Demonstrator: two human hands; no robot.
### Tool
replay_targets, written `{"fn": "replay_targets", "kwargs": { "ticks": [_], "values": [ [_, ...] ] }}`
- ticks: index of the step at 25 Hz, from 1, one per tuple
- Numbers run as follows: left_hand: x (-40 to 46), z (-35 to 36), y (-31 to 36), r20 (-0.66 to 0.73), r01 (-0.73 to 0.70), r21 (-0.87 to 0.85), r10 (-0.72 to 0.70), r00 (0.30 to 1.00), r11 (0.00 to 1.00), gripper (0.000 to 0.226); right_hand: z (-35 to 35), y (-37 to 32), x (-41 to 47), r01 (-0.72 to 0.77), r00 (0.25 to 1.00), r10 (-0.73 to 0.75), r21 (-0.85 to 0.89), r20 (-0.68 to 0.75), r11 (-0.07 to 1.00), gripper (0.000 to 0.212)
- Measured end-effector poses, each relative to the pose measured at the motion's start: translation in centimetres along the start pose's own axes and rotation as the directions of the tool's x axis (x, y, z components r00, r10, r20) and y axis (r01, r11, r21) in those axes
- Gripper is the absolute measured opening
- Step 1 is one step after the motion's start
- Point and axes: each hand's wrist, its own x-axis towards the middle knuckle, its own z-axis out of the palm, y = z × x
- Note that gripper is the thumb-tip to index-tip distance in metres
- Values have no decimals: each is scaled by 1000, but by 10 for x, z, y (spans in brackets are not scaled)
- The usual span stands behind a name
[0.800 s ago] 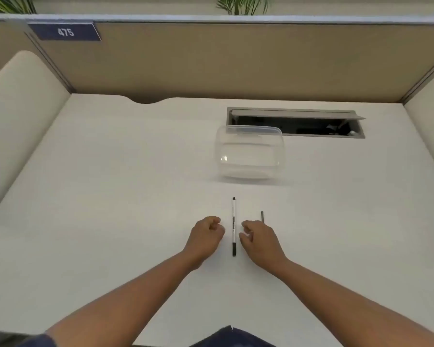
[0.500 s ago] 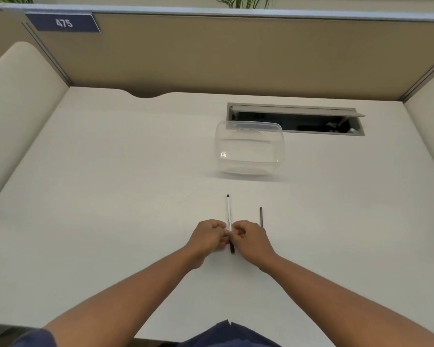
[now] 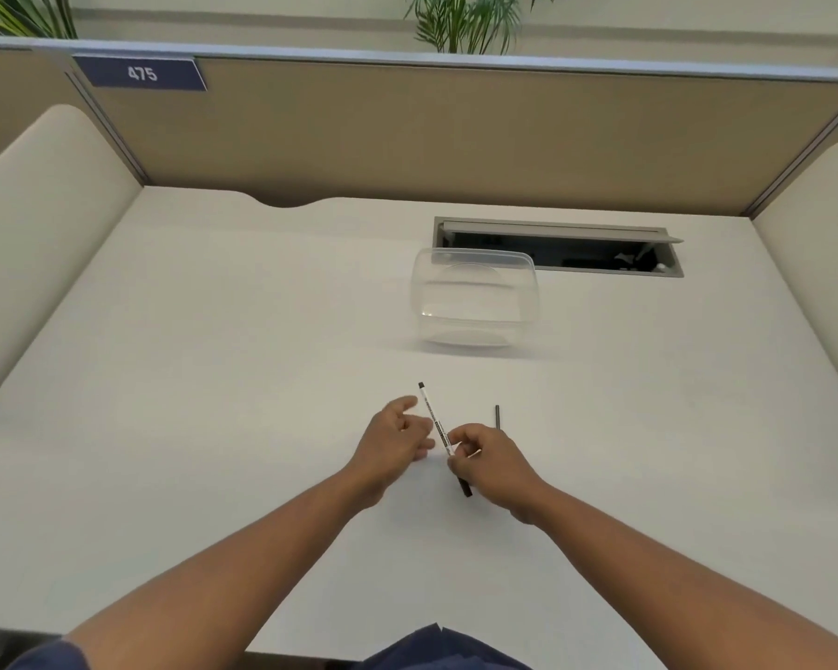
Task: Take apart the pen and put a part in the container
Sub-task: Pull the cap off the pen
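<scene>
While right hand (image 3: 492,464) grips pen (image 3: 435,420), sign (image 3: 141,73) reads 475

A single head-worn view looks forward and down, seemingly close, over the desk (image 3: 214,379).

Office cubicle: partition (image 3: 456,137) w/ no. tag (image 3: 141,74), desk (image 3: 214,379) cable hatch (image 3: 557,246).

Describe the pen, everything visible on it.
The pen is a slim white stick, plastic by the look, with a small black tip at its far end, a dark printed band mid-barrel and a black section at its near end. It is tilted, far end leaning left. The right hand pinches it below the middle; the left hand, open, sits beside the barrel, contact unclear. It looks raised off the desk, still in one piece.
</scene>
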Motion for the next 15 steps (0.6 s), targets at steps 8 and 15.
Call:
{"fn": "replay_targets", "kwargs": {
  "ticks": [8,15],
  "values": [
    [-5,-12,24,-46,-187,-35,186,982,982,7,-13,-15,-15,77,997,-80,-167,-11,983,14],
    [-17,-14,38,137,-219,-57,225,965,974,9,-22,-43,-18,180,982,-172,-131,73,975,26]
  ]
}}
